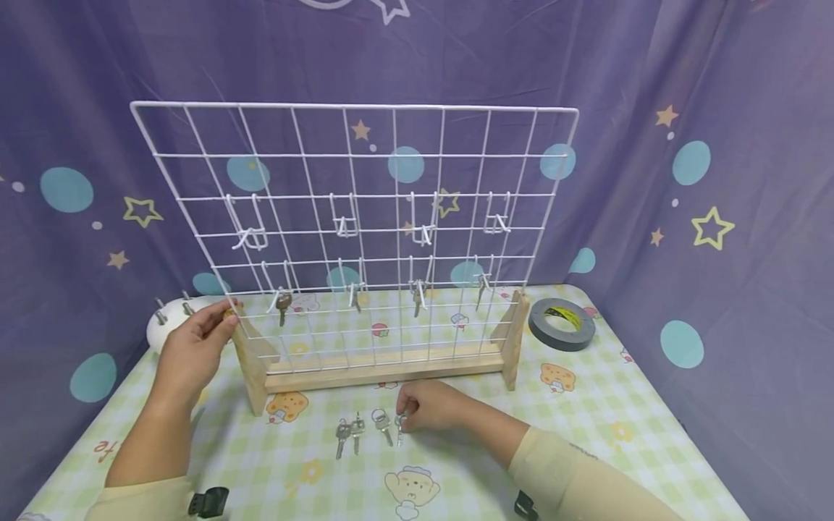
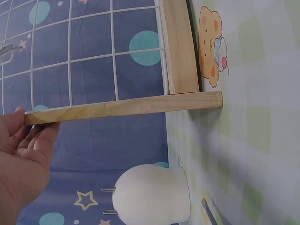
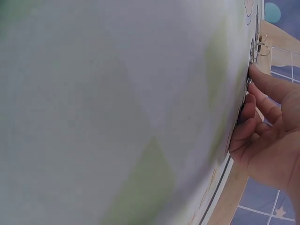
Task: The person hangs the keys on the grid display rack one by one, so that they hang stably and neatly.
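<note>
Under your right hand (image 1: 430, 409), at the front of the desk (image 1: 651, 405), a small silver key (image 1: 399, 427) is lying flat on the checked cloth; your fingertips are curling down and pinching at its head, so your grip is closing on it. I judge the key to be light, stiff and slick, thin enough to hug the cloth; you are best taking it by the round bow, tipping one edge up first, since the blade offers little to hold. Three more keys (image 1: 357, 428) are lying just beside it in a loose row, some on small rings, close enough to get dragged along. Beyond them the white wire rack (image 1: 355, 181) is standing upright in a pale wooden base (image 1: 384, 365); its thin rods are carrying white hooks, and the lower hooks are bearing hanging keys, one with a brown head (image 1: 283, 304). Your left hand (image 1: 195, 347) is steadying the rack's left wooden foot, fingers resting along its top edge, nearly straight. Further out, a smooth white rounded holder with metal pins (image 2: 152, 197) is sitting behind that hand; a roll of grey tape (image 1: 562, 323) is lying flat at the far right.
</note>
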`<act>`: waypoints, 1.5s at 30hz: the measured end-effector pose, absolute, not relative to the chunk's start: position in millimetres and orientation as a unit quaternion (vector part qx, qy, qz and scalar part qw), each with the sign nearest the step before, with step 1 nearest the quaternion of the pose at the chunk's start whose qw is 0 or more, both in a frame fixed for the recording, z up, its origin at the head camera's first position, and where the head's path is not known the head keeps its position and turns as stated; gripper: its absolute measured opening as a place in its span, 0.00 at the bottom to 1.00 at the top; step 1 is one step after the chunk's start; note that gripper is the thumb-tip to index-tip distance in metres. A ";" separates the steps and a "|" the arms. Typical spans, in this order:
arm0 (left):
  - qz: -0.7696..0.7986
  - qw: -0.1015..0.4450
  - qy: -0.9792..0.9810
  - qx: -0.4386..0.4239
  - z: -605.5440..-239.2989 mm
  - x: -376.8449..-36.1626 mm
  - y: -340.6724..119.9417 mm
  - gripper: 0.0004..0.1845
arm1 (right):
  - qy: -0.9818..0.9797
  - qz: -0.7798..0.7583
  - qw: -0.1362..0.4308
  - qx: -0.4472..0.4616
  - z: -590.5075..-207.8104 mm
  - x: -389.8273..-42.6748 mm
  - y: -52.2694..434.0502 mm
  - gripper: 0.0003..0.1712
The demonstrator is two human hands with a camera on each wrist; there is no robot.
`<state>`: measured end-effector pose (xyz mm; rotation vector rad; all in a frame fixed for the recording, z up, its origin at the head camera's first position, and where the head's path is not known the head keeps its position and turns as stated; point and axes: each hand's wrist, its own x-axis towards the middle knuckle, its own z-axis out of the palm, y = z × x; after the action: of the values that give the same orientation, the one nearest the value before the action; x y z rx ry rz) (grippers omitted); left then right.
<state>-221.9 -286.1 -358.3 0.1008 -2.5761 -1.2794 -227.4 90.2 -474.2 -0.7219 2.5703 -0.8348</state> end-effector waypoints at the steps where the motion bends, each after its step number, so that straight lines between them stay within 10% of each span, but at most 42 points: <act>1: -0.441 0.132 -0.887 0.035 -358.5 -222.1 -286.3 0.32 | 0.906 -0.294 0.170 -0.254 -474.7 -227.6 90.3 0.11; 45: -0.455 0.133 -0.880 0.033 -360.1 -223.6 -285.9 0.32 | 0.903 -0.240 0.161 -0.318 -467.6 -228.7 92.9 0.06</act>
<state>-223.6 -285.9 -360.1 0.0946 -2.5521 -1.3207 -228.7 92.9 -467.6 -0.9083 2.5795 -0.6844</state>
